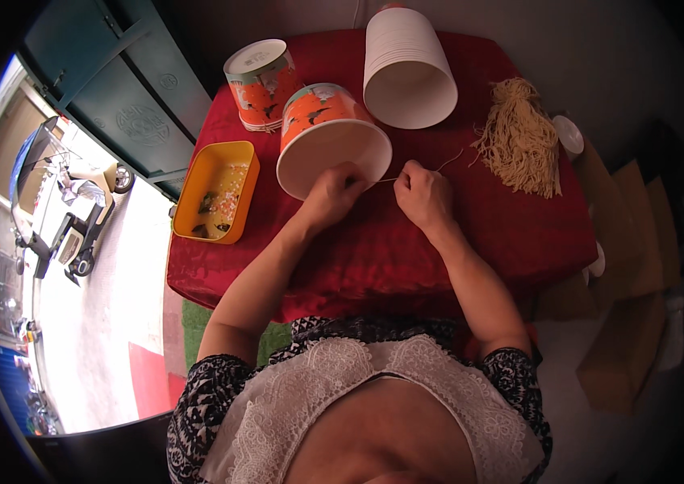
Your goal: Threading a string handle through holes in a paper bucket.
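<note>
An orange patterned paper bucket (pixel 319 109) lies on its side on the table, its white mouth facing me. My left hand (pixel 332 196) is closed at the lower rim of that mouth, with its fingertips partly hidden. A thin pale string (pixel 388 180) stretches from there to my right hand (pixel 424 195). My right hand pinches the string just right of the bucket, and its loose end trails off toward the upper right. Whether my left fingers also grip the bucket's rim cannot be made out.
A second orange bucket (pixel 260 85) stands upside down behind, beside a stack of white buckets (pixel 408 73) lying tilted. Yellow tray (pixel 251 173) with small bits sits left; a bundle of beige strings (pixel 522 137) lies right. Red cloth (pixel 471 250) covers the table. Cardboard boxes (pixel 620 355) stand right.
</note>
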Action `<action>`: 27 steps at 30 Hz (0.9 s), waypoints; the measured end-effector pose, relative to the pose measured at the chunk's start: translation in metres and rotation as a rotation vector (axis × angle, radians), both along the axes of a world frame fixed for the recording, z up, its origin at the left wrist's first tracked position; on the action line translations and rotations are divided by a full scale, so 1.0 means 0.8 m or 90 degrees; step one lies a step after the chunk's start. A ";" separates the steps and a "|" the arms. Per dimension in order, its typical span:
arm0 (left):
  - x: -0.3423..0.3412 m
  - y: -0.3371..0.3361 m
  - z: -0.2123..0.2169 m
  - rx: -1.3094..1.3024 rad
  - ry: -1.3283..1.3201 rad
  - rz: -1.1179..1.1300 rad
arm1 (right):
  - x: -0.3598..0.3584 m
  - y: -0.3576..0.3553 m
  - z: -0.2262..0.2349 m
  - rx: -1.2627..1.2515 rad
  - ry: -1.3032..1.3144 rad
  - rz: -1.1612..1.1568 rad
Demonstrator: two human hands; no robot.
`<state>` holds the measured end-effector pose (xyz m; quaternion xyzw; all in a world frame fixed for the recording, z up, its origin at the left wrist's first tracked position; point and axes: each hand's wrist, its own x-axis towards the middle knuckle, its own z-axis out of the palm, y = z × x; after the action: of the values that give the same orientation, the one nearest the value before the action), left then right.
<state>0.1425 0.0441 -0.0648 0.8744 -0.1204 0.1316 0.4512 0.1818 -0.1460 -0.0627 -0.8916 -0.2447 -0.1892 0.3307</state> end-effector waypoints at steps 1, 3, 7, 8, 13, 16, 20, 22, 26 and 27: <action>0.000 -0.002 0.004 -0.020 0.007 0.014 | -0.001 -0.002 0.004 -0.064 0.001 -0.059; -0.001 -0.006 0.011 -0.068 0.081 0.035 | -0.004 -0.004 0.007 -0.091 -0.020 -0.090; -0.002 -0.011 0.021 -0.184 0.205 0.070 | -0.012 -0.001 0.016 -0.025 -0.158 -0.091; -0.002 -0.013 0.022 -0.184 0.204 0.069 | -0.011 0.001 0.013 0.010 -0.197 -0.051; -0.001 -0.018 0.015 -0.239 0.198 0.068 | -0.011 0.015 0.000 0.160 -0.116 0.137; -0.002 -0.016 0.014 -0.232 0.187 0.042 | -0.013 0.020 -0.004 0.132 -0.038 0.167; -0.002 -0.013 0.012 -0.210 0.186 0.020 | -0.013 0.022 -0.005 0.086 0.023 0.184; -0.002 -0.012 0.009 -0.216 0.168 0.012 | -0.011 0.023 -0.008 0.073 0.034 0.179; -0.003 -0.010 0.012 -0.199 0.182 0.010 | -0.010 0.021 -0.011 0.041 0.023 0.175; -0.004 -0.011 0.014 -0.202 0.201 0.025 | -0.011 0.020 -0.011 0.041 0.023 0.176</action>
<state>0.1395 0.0353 -0.0538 0.8046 -0.0094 0.0193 0.5934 0.1729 -0.1298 -0.0715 -0.8416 -0.3529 -0.1334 0.3865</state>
